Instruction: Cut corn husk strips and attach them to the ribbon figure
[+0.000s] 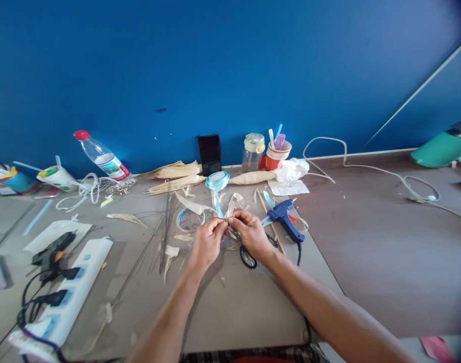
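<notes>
My left hand (209,241) and my right hand (252,233) meet over the middle of the table, thumbs and forefingers pinched together. Between the fingertips is a small gathered piece of pale dried corn husk (231,205), its lower part hidden by my fingers. Just behind stands a roll of light blue ribbon (217,180), its loose tail hanging toward my hands. Scissors with black handles (248,258) lie partly under my right hand. To the right rests a blue hot glue gun (286,218) with a black cord. A second tape-like roll (188,220) lies left of my hands.
Thin wires (165,237) and husk scraps lie to the left, near a white power strip (84,272) and a black glue gun (54,252). Whole husks (177,171), a phone (210,154), a jar (252,154), red cups (278,156) and a tilted bottle (105,160) line the blue wall.
</notes>
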Action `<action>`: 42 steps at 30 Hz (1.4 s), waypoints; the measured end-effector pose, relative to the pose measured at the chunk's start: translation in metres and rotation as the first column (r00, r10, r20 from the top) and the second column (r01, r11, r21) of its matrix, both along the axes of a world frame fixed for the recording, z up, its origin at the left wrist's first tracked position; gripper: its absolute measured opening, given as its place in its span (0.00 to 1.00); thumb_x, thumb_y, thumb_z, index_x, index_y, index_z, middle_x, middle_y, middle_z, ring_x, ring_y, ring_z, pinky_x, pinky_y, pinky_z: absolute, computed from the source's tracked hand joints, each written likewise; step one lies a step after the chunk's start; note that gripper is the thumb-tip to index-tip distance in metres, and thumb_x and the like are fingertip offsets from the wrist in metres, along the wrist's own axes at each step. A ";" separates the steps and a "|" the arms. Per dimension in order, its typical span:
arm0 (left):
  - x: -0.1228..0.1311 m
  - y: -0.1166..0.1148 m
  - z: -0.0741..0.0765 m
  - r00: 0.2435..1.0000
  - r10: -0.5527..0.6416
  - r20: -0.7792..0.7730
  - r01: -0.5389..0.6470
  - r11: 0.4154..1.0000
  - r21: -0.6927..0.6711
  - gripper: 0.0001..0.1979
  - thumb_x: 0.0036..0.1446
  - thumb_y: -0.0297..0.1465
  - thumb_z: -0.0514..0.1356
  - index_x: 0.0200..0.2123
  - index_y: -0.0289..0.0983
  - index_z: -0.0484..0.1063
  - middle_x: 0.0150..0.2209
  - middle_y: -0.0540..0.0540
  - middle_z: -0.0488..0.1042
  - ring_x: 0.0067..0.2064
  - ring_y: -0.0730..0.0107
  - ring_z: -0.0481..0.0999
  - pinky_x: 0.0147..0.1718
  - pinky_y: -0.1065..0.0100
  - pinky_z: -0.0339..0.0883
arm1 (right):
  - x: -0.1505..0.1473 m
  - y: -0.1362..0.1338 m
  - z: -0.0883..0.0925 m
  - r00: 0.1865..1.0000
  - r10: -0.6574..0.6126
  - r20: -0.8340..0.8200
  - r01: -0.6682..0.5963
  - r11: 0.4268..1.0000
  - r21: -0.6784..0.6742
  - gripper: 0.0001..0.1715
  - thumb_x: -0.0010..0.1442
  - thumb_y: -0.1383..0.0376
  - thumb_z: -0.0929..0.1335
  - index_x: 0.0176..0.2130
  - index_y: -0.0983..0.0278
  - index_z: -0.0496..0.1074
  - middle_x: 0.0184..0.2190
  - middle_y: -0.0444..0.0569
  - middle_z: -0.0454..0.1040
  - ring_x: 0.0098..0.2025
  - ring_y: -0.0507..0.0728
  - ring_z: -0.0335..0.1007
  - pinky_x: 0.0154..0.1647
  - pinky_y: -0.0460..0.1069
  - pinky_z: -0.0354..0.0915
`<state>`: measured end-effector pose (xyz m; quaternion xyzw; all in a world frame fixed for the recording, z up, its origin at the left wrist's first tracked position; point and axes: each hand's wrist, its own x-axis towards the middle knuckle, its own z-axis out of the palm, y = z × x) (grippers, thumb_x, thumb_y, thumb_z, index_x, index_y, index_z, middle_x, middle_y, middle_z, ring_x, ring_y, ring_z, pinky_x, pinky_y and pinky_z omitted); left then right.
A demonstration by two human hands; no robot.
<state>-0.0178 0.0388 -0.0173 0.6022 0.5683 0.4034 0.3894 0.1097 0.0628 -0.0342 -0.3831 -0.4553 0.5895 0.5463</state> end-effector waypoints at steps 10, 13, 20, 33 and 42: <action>-0.004 0.002 -0.002 0.963 -0.045 0.265 0.084 0.987 -0.136 0.15 0.56 0.41 0.56 0.32 0.35 0.76 0.27 0.48 0.76 0.20 0.75 0.67 0.22 0.71 0.59 | 0.004 0.004 -0.014 0.979 0.132 -0.158 -0.148 0.984 -0.096 0.12 0.51 0.58 0.71 0.29 0.64 0.69 0.19 0.40 0.66 0.23 0.49 0.58 0.27 0.46 0.55; -0.004 0.002 -0.002 0.942 -0.032 0.333 0.087 0.985 -0.152 0.14 0.55 0.40 0.58 0.32 0.35 0.76 0.27 0.48 0.75 0.22 0.75 0.68 0.23 0.72 0.60 | 0.006 0.004 -0.015 0.979 0.126 -0.161 -0.144 0.984 -0.103 0.13 0.51 0.57 0.71 0.29 0.64 0.69 0.20 0.41 0.67 0.24 0.50 0.59 0.27 0.46 0.56; -0.006 0.004 -0.003 0.902 0.063 0.428 0.020 0.982 -0.187 0.11 0.52 0.37 0.60 0.33 0.34 0.74 0.25 0.49 0.72 0.22 0.77 0.66 0.23 0.73 0.59 | 0.009 0.003 -0.007 0.965 0.120 -0.234 -0.158 0.976 -0.153 0.12 0.47 0.59 0.72 0.24 0.64 0.68 0.18 0.40 0.63 0.22 0.48 0.55 0.25 0.46 0.51; -0.004 0.002 -0.001 0.892 0.000 0.452 0.111 0.969 -0.219 0.08 0.52 0.35 0.60 0.29 0.35 0.72 0.28 0.51 0.70 0.26 0.78 0.65 0.26 0.74 0.58 | 0.009 0.003 -0.006 0.958 0.123 -0.258 -0.169 0.972 -0.164 0.12 0.46 0.60 0.73 0.24 0.65 0.69 0.18 0.40 0.64 0.22 0.48 0.56 0.25 0.45 0.52; 0.000 0.001 0.001 0.892 -0.026 0.452 0.132 0.970 -0.204 0.11 0.48 0.37 0.63 0.25 0.34 0.70 0.22 0.52 0.66 0.24 0.77 0.62 0.25 0.73 0.55 | 0.008 0.003 -0.010 0.966 0.159 -0.202 -0.188 0.973 -0.132 0.13 0.47 0.58 0.73 0.25 0.64 0.70 0.18 0.40 0.64 0.21 0.48 0.55 0.24 0.45 0.52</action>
